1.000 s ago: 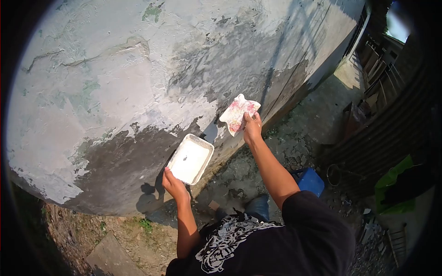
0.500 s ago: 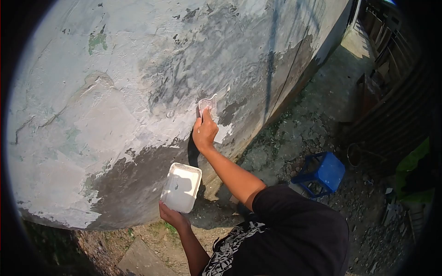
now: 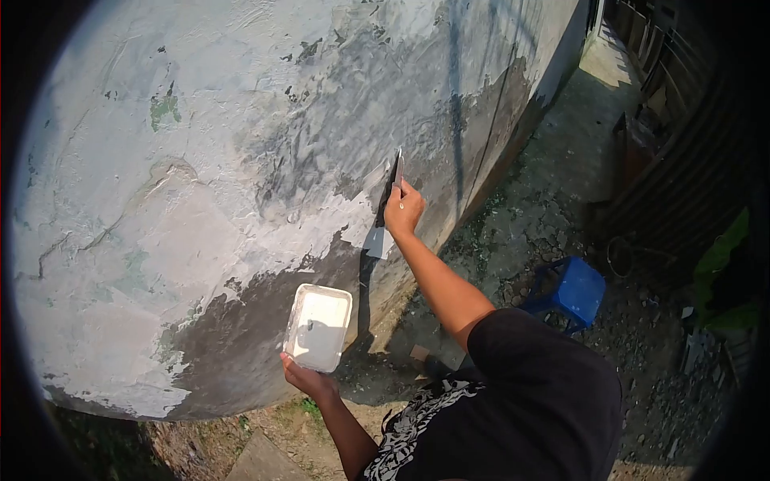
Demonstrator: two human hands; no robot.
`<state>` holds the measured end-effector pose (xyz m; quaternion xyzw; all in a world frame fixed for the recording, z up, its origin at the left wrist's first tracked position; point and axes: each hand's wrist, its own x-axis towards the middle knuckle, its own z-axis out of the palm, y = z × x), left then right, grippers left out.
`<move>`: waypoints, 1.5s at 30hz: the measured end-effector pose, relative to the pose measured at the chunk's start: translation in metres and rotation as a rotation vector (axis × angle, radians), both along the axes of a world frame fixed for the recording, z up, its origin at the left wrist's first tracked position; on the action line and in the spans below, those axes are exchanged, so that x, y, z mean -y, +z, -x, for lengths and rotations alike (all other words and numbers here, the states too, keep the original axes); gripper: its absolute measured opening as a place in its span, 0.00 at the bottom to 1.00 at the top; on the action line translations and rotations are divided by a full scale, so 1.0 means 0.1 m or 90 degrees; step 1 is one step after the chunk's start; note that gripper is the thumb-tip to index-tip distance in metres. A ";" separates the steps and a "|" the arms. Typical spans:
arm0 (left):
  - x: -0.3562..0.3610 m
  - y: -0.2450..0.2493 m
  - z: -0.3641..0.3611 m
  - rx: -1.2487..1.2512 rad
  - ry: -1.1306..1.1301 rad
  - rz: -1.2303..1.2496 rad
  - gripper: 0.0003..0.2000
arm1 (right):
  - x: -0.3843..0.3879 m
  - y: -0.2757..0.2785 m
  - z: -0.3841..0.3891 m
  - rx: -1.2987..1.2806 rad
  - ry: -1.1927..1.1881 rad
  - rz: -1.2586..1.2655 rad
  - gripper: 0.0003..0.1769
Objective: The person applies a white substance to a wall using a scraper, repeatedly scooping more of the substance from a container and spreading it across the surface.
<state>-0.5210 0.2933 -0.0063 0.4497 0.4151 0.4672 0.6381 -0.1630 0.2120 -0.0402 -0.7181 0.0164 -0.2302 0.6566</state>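
Observation:
My left hand (image 3: 311,380) grips the lower end of a white rectangular tray (image 3: 325,288) with a pale, putty-like layer inside. The tray is tilted toward me, low in front of the wall. My right hand (image 3: 405,208) is closed around a scraper (image 3: 399,166), its thin blade seen nearly edge-on against the wall, with white material at the tip. The wall (image 3: 265,160) carries rough white patches over grey plaster. A fresh white smear (image 3: 357,215) lies just left of my right hand.
A blue plastic stool (image 3: 579,293) stands on the rough ground to the right. Behind it runs dark corrugated sheeting (image 3: 666,188), with a green leaf (image 3: 724,244) near it. A narrow paved strip (image 3: 553,156) follows the wall's base. A flat slab (image 3: 265,458) lies at bottom left.
My right hand has moved right along the wall, and the scraper has turned from showing its flat face to nearly edge-on. My left hand and tray stay nearly still. The view has shifted slightly.

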 end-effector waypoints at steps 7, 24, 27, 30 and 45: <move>-0.06 -0.05 0.05 -0.032 0.004 0.025 0.29 | -0.01 0.28 0.76 0.000 0.142 0.010 0.20; -0.14 0.05 0.57 0.023 0.109 0.058 0.34 | -0.82 0.42 1.37 0.168 0.194 0.123 0.30; -0.20 0.03 0.41 0.043 0.107 0.015 0.32 | -0.47 0.48 1.42 0.169 0.238 0.086 0.26; -0.15 0.11 0.31 0.075 0.100 0.026 0.33 | -0.12 0.41 1.27 0.062 0.244 -0.005 0.21; -0.15 0.04 0.73 0.043 0.133 0.055 0.32 | -0.63 0.81 1.31 0.097 0.169 0.004 0.24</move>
